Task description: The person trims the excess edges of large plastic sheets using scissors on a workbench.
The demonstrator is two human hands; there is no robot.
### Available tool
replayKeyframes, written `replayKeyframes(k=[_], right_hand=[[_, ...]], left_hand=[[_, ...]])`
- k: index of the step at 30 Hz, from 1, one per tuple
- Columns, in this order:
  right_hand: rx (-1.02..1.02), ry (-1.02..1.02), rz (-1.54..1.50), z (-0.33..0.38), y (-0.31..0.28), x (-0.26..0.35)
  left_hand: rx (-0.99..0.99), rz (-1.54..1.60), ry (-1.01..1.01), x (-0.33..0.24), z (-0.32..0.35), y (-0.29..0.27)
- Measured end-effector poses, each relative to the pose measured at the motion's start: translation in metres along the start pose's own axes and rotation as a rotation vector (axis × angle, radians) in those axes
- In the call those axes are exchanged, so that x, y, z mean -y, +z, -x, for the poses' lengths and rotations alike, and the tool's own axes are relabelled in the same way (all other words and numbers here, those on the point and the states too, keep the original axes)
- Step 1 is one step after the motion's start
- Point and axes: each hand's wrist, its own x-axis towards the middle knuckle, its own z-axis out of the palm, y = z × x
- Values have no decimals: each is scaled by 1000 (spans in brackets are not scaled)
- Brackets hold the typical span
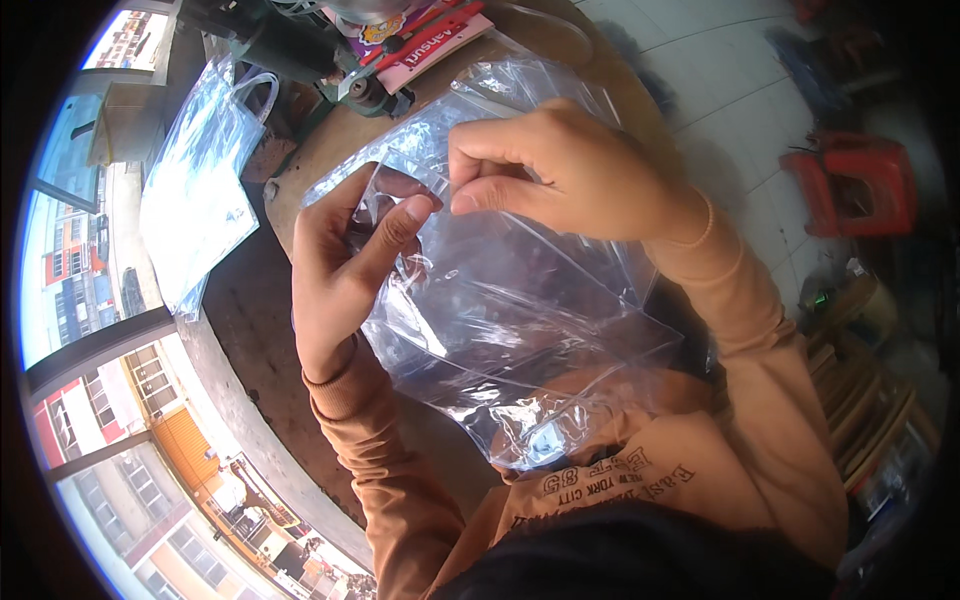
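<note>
A large clear plastic bag (540, 290) spreads from the table edge down over my lap, creased and shiny. My left hand (340, 255) is closed on its upper left part, thumb on top and fingers behind the film. Close beside it, my right hand (570, 175) is held in a pinch, thumb against curled fingers, at the bag's upper edge. The film between my hands is bunched up. Whatever lies between the right fingertips is too small to make out.
Clear bags with a loop handle (200, 190) hang by the window at left. A dark green machine (290, 45) stands on the wooden table (325, 150), near a pink printed sheet (435, 55). On the tiled floor at right is a red plastic stool (860, 185).
</note>
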Motion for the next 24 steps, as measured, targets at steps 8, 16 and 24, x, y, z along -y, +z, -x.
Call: replayKeyframes(k=[8, 16, 24], right_hand=[[45, -105, 250, 18, -24, -19], [-279, 380, 1067, 112, -93, -38], [-232, 276, 579, 139, 3, 16]], left_hand=[[170, -10, 40, 15, -29, 15], [-414, -452, 213, 61, -62, -32], [-734, -433, 156, 84, 56, -21]])
